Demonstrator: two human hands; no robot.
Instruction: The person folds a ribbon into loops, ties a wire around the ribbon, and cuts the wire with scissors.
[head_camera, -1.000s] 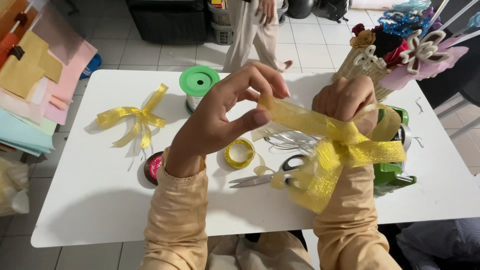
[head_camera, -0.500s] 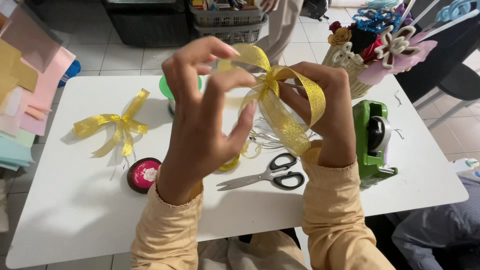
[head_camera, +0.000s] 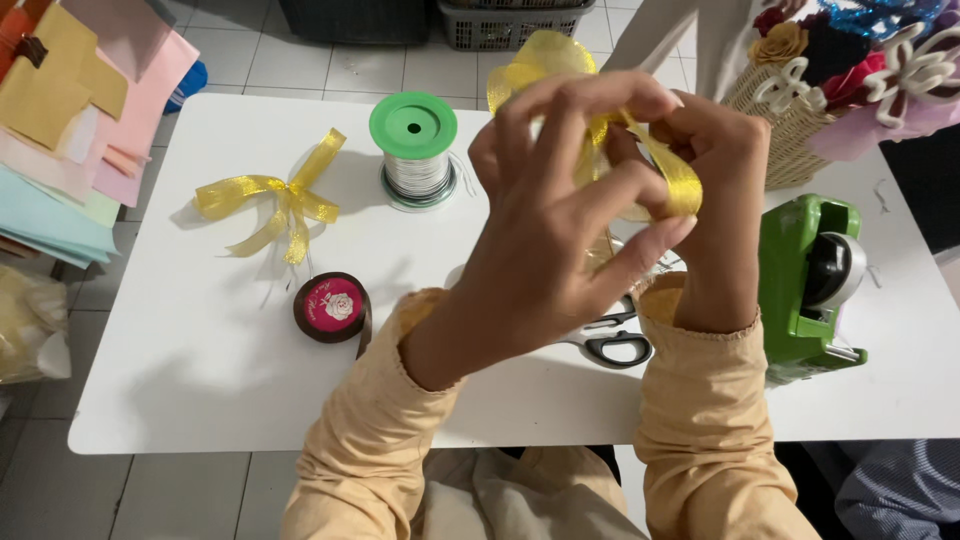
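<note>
Head view. Your left hand (head_camera: 560, 215) and your right hand (head_camera: 715, 195) are raised together above the white table (head_camera: 200, 400), both closed on one length of yellow ribbon (head_camera: 672, 178). The left fingers curl over the ribbon from the front, with the thumb pressing up from below. The right fingers pinch it just beside them, and the two hands touch at the fingertips.

Progress, judged from how the ribbon lies: one loop (head_camera: 545, 58) already stands up behind your left fingers, and a flat band runs across in front of your right knuckles. No knot or tie is visible, and the middle of the ribbon is hidden under your fingers, so you cannot confirm whether it is cinched. Treat the bow as partly shaped, with binding and trimming not yet shown.

Ribbon appearance: sheer, gold-yellow, with a metallic sheen and a firmer edge; it holds a curve without collapsing.

A finished yellow bow (head_camera: 275, 200) lies flat well to the left of your left hand. The green-capped spool of silver wire (head_camera: 413, 150) stands near it, left of your left hand. The round maroon ribbon roll (head_camera: 333, 307) sits below and left of your left wrist. Scissors (head_camera: 610, 340) lie beneath and between your forearms. The green tape dispenser (head_camera: 815, 285) stands just right of your right forearm.
</note>
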